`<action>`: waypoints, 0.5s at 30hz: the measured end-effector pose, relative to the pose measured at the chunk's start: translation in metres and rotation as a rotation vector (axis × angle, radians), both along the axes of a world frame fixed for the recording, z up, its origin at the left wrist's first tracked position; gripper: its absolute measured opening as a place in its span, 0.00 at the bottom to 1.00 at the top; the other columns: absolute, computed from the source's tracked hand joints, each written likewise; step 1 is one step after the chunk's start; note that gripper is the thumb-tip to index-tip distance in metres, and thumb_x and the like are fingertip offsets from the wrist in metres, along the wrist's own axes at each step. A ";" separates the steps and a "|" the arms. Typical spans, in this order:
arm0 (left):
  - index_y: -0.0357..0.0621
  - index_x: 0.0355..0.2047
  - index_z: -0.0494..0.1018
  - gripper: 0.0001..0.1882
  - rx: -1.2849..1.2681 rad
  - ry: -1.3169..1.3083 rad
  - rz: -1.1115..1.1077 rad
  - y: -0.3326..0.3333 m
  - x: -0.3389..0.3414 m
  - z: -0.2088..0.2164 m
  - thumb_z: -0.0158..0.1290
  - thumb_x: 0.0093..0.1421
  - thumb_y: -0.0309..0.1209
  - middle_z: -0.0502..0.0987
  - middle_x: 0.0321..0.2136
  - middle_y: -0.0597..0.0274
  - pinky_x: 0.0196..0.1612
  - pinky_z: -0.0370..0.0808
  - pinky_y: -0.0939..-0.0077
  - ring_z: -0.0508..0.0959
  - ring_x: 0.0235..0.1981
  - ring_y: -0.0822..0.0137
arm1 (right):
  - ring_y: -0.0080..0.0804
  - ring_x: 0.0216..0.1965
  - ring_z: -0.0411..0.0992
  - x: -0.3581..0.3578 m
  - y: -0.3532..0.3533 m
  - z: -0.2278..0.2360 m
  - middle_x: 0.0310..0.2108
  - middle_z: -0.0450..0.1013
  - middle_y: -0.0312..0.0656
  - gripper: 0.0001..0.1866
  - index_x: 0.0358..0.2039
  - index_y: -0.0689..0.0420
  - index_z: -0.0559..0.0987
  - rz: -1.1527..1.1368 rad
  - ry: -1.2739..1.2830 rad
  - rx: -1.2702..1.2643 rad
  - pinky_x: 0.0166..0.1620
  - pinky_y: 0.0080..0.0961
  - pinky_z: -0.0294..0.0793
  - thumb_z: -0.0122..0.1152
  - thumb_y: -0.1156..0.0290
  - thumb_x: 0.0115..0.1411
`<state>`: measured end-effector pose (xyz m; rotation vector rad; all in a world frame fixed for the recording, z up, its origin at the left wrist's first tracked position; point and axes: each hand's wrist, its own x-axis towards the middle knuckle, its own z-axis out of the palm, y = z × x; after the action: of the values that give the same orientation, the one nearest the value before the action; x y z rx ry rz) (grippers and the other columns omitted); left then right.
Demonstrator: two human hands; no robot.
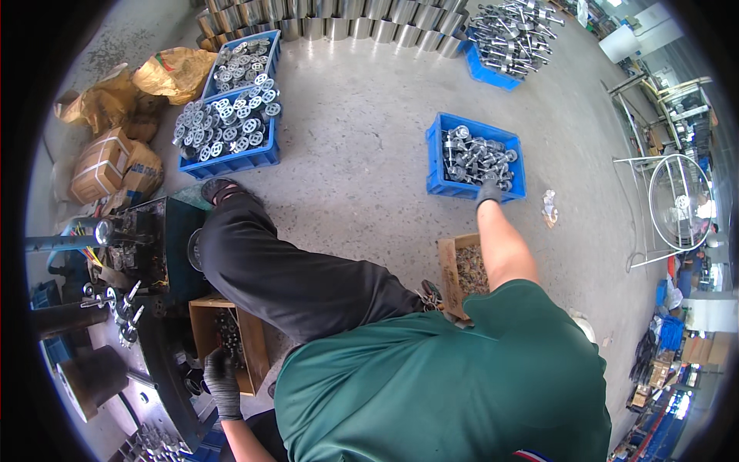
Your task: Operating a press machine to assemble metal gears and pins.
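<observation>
- The scene is viewed through the left of two fisheye cameras worn on the person's head, above and on the near side of the lone blue bin [434, 158].
- The lens is aimed steeply downward, with the bin seen from above, somewhat obliquely.
- The green shirt [439, 385] is shown close up, nearer than the bin; the metal cylinders [339, 28] are caught farther off, beyond it.
- Right of the bin, the wheel stand [682, 202] is taken in near the curved rim.
</observation>
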<state>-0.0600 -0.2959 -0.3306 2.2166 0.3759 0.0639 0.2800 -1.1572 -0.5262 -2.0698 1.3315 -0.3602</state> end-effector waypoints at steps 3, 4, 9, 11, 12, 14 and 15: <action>0.37 0.45 0.77 0.10 0.046 -0.014 -0.041 -0.007 0.006 0.008 0.59 0.64 0.23 0.79 0.40 0.57 0.52 0.75 0.69 0.79 0.43 0.62 | 0.51 0.44 0.80 -0.001 0.088 -0.022 0.44 0.81 0.58 0.18 0.40 0.60 0.85 0.082 -0.088 0.194 0.49 0.39 0.78 0.60 0.58 0.59; 0.37 0.44 0.77 0.09 0.089 -0.021 -0.035 -0.006 -0.004 0.020 0.59 0.63 0.23 0.79 0.39 0.55 0.52 0.75 0.68 0.79 0.43 0.60 | 0.46 0.41 0.80 -0.002 0.148 -0.020 0.42 0.82 0.55 0.18 0.41 0.60 0.85 0.187 -0.079 0.271 0.46 0.37 0.78 0.60 0.61 0.59; 0.41 0.41 0.79 0.09 0.238 -0.083 -0.051 -0.018 0.013 0.039 0.59 0.59 0.22 0.80 0.38 0.51 0.47 0.77 0.60 0.80 0.42 0.49 | 0.24 0.32 0.74 0.025 0.260 -0.003 0.30 0.78 0.37 0.17 0.48 0.60 0.81 0.575 -0.299 0.414 0.37 0.23 0.73 0.62 0.68 0.60; 0.40 0.41 0.80 0.10 0.373 -0.097 0.025 -0.013 -0.002 0.060 0.61 0.58 0.22 0.81 0.37 0.50 0.44 0.78 0.61 0.82 0.39 0.50 | 0.24 0.34 0.75 0.032 0.335 0.046 0.35 0.80 0.37 0.17 0.50 0.62 0.80 0.823 -0.306 0.587 0.39 0.23 0.74 0.62 0.69 0.63; 0.40 0.42 0.80 0.11 0.351 -0.146 0.080 -0.011 -0.002 0.062 0.61 0.58 0.21 0.81 0.37 0.51 0.44 0.79 0.63 0.83 0.39 0.52 | 0.24 0.35 0.74 0.032 0.368 0.091 0.32 0.77 0.36 0.13 0.45 0.61 0.81 0.904 -0.397 0.657 0.41 0.25 0.74 0.62 0.68 0.64; 0.39 0.45 0.79 0.13 0.334 -0.191 0.266 0.001 -0.036 0.088 0.60 0.59 0.21 0.82 0.40 0.49 0.48 0.80 0.65 0.83 0.44 0.54 | 0.25 0.40 0.75 0.037 0.451 0.180 0.38 0.78 0.36 0.11 0.47 0.59 0.81 1.111 -0.544 0.819 0.47 0.24 0.74 0.62 0.67 0.67; 0.38 0.46 0.79 0.14 0.252 -0.199 0.324 0.008 -0.036 0.087 0.60 0.59 0.21 0.81 0.42 0.50 0.49 0.79 0.67 0.83 0.45 0.56 | 0.27 0.43 0.75 0.041 0.466 0.210 0.41 0.78 0.38 0.11 0.48 0.59 0.81 1.284 -0.644 0.732 0.51 0.25 0.74 0.61 0.69 0.69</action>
<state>-0.0964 -0.2874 -0.2435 2.3472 0.6414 0.5278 0.3209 -0.6913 -0.3164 -1.5381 -0.3325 0.0637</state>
